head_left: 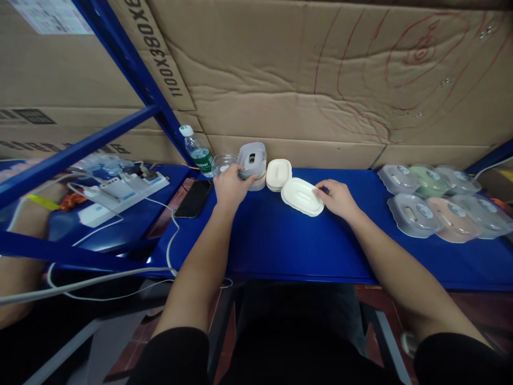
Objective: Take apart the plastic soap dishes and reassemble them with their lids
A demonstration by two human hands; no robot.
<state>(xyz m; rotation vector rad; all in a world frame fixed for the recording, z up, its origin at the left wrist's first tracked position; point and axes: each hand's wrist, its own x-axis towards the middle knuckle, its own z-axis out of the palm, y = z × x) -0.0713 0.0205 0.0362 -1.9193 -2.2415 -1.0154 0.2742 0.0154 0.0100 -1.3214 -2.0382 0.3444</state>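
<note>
My left hand (pixel 232 187) has its fingers closed round the near left edge of a grey plastic container (pixel 258 152) with a dark slot, at the top of a small stack. Pinched at its right edge by my right hand (pixel 337 198) is a cream oval lid-like tray (pixel 301 195) with a raised middle, low over the blue table. Between the hands sits a stack of cream rounded-square pieces (pixel 279 174); the oval tray's left end is close to it. A clear round plastic lid or bowl (pixel 224 161) is just behind my left hand.
Several lidded plastic boxes (pixel 414 214), grey, green and pink, stand at the right. Left are a water bottle (pixel 200 155), a black phone (pixel 194 199) and a white power strip (pixel 124 195) with cables. A blue frame bar (pixel 76 152) separates another person's arm (pixel 30 219). Cardboard (pixel 280 80) lines the back.
</note>
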